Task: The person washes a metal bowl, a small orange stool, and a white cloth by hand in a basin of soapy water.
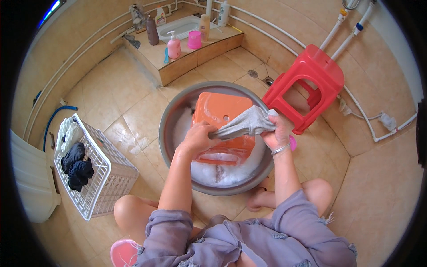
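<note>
A light grey piece of knitted cloth (242, 124), perhaps a sock, is stretched between my two hands. My left hand (199, 137) is closed on its darker, narrow end. My right hand (276, 132), with a bracelet at the wrist, grips the wider, bunched end. Beneath the cloth, an orange plastic stool (213, 107) with wet, soapy patches stands in a large grey basin (165, 147). White suds (204, 173) lie around the stool's lower part. Both hands are above the stool, and the cloth hides part of its top.
A white plastic basket (104, 178) with dark garments (76, 164) on it stands left. At right, a red stool (327, 66) leans near the wall pipes. A raised tiled step (164, 71) at the back bears several bottles and a pink cup (195, 40).
</note>
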`<state>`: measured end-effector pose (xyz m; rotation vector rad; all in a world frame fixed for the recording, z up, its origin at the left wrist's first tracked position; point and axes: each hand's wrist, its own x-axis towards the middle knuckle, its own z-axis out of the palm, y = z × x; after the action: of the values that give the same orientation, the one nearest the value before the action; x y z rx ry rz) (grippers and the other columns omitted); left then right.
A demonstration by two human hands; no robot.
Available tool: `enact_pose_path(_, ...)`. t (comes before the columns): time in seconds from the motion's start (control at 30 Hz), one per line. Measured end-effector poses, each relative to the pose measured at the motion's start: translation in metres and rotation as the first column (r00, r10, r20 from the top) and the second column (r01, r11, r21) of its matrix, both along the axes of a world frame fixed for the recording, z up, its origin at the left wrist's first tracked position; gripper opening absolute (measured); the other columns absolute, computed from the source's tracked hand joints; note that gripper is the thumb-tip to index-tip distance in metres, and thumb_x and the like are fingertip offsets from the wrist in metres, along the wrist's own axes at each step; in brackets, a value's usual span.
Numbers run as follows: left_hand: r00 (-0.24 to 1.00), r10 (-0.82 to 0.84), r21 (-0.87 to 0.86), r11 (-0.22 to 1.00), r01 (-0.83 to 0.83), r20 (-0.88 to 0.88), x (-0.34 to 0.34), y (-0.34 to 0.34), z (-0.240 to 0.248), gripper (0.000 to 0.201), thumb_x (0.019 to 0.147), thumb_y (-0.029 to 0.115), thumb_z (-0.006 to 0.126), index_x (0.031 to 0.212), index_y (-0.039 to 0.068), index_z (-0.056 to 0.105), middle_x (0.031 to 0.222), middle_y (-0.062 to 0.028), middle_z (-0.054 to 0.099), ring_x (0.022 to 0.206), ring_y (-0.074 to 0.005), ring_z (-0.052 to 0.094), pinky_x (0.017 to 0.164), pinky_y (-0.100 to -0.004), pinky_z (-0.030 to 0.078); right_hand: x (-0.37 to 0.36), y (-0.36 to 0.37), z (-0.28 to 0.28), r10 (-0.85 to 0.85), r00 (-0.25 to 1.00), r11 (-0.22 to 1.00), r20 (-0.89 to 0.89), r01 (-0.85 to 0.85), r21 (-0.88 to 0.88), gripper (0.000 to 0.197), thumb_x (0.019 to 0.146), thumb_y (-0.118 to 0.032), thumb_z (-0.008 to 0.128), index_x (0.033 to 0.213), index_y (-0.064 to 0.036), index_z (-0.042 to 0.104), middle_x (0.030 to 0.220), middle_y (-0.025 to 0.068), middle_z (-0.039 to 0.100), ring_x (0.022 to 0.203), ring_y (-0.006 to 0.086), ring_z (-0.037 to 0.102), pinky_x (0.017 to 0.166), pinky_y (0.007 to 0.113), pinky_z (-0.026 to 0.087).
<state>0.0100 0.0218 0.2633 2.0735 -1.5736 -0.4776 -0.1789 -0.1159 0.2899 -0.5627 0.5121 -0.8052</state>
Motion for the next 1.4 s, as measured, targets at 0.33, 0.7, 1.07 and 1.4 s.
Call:
enact_pose_path(0.33, 0.467, -0.155, -0.22, 0.972, -0.087, -0.871, -0.015, -0.027, -0.047, 0.042, 0.083, 0.011, 0.052, 0.122, 0.007, 0.038, 0.105, -0.0092, 0.053, 0.092, -0.0153, 0.052, 0.076, -0.0278, 0.044, 0.041, -0.001, 0.001, 0.542, 0.836, 0.804, -0.085, -0.546, -0.235, 0.015, 0.063, -0.006, 0.054, 0.079, -0.0036, 0.052, 0.079, 0.0046, 0.054, 0.075, 0.0142, 0.054, 0.07, 0.025, 0.044)
enact_pose_path(0.7, 0.801, 0.483, -0.042, 0.847, -0.53, -0.354, -0.005, -0.017, 0.015, 0.022, 0.066, 0.002, 0.051, 0.087, 0.004, 0.058, 0.087, -0.0176, 0.056, 0.084, -0.032, 0.053, 0.075, -0.0346, 0.042, -0.003, -0.063, -0.049, 0.258, 0.67, 0.776, -0.696, -0.573, -0.264, 0.03, 0.07, -0.009, 0.065, 0.094, 0.0002, 0.05, 0.088, 0.0072, 0.055, 0.079, 0.0134, 0.054, 0.068, 0.025, 0.044)
enact_pose_path(1.07, 0.873, 0.36, -0.19, 0.931, -0.313, 0.329, -0.027, -0.053, -0.074, 0.046, 0.082, 0.028, 0.041, 0.122, 0.004, 0.038, 0.129, -0.0159, 0.033, 0.122, -0.0325, 0.025, 0.1, -0.0445, 0.018, 0.068, 0.005, -0.096, -0.707, -0.069, 0.48, -0.704, -0.777, -0.407, 0.062, 0.079, -0.042, 0.044, 0.126, -0.0042, 0.031, 0.133, 0.0175, 0.026, 0.124, 0.0316, 0.02, 0.099, 0.046, 0.017)
enact_pose_path(1.4, 0.89, 0.354, -0.099, 0.935, -0.34, 0.286, 0.003, -0.09, -0.085, 0.053, 0.083, 0.027, 0.035, 0.127, -0.002, 0.029, 0.136, -0.0158, 0.021, 0.127, -0.0302, 0.014, 0.103, -0.0407, 0.009, 0.142, -0.061, -0.098, -0.676, 0.196, 0.024, -0.71, -0.958, -0.287, 0.056, 0.083, -0.032, 0.035, 0.132, -0.0081, 0.022, 0.138, 0.0125, 0.019, 0.127, 0.0296, 0.016, 0.103, 0.043, 0.01)
